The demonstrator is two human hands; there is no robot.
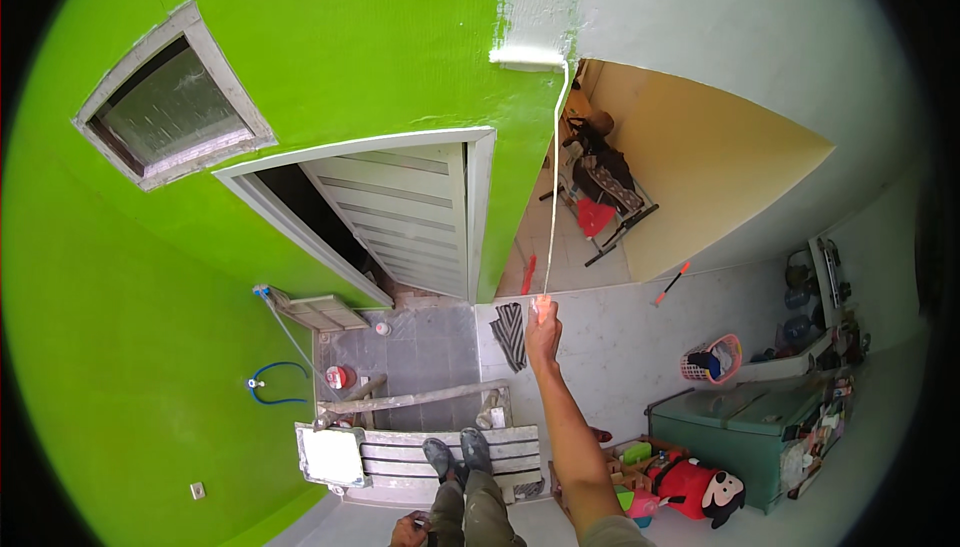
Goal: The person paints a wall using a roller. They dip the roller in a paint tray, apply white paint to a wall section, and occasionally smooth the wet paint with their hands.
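My right hand (543, 335) is wrapped round the orange handle of a long-framed paint roller (553, 187), with the arm stretched forward. The white roller head (527, 59) lies against the bright green wall (380, 37), at the lower end of a fresh white strip (537, 2). Low in the picture, beside my left leg, is my left hand (408, 530); its fingers look curled, but what they hold, if anything, is unclear. I stand on a slatted bench (400, 455). At its left end sits a paint tray (333, 457) with white paint in it.
A half-open white door (410, 212) and a small window (175, 102) are in the green wall. An opening right of the roller shows a stroller-like frame (610, 182). Below lie a striped cloth (508, 335), laundry basket (712, 359), green cabinet (735, 427) and red plush toy (690, 487).
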